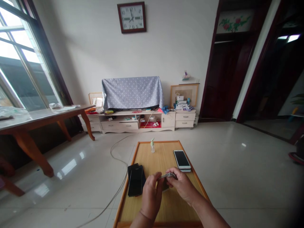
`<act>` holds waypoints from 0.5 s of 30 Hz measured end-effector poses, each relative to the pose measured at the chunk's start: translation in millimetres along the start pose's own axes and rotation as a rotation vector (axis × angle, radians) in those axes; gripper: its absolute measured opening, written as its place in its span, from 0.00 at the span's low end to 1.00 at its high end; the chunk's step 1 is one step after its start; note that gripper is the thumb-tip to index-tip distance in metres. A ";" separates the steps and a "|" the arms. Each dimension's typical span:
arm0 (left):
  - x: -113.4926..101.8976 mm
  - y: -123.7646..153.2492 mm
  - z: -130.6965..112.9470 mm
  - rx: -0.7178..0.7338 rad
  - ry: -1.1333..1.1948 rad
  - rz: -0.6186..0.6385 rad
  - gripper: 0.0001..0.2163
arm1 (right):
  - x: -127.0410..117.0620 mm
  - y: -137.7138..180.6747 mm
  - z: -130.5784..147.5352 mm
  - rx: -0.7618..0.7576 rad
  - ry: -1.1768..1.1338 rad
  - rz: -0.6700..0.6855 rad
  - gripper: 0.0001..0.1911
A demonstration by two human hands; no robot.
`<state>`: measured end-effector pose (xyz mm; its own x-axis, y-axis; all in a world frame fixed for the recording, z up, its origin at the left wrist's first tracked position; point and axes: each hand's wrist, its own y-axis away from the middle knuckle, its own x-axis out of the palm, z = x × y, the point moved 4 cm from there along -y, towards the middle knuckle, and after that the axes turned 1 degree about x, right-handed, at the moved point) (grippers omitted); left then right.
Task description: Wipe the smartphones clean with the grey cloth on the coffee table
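Observation:
Above the near part of the low wooden table, my left hand (152,190) is closed on a thin phone-like slab (165,185), seen nearly edge-on. My right hand (181,183) pinches a small greyish, crumpled thing (170,174) at the slab's upper edge; it looks like cloth, but its kind is unclear. My fingers cover much of both. Left of my hands lie dark smartphones (136,182), overlapping. To the right, a white smartphone (182,159) with a black screen rests on another pale device. Near the far edge stands a small clear pump bottle (152,146) with a green top.
The wooden table (163,147) has a raised orange-brown rim. A cable (116,186) runs along the tiled floor on its left. Farther left is a larger table (42,118) with curved legs. Against the wall stands a white cabinet (118,126) with a cloth-covered object (133,91).

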<state>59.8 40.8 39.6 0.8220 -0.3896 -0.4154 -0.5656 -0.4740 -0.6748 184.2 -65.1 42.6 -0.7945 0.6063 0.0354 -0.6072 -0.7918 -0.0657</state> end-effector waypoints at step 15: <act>4.9 2.9 11.4 -0.299 0.075 0.176 0.09 | -21.1 -10.9 4.9 -0.043 0.102 -0.309 0.24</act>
<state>62.9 46.5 28.6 0.7097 -0.5371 -0.4559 -0.7013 -0.6006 -0.3840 207.5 -69.7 47.5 -0.5662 0.8233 -0.0401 -0.8165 -0.5668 -0.1101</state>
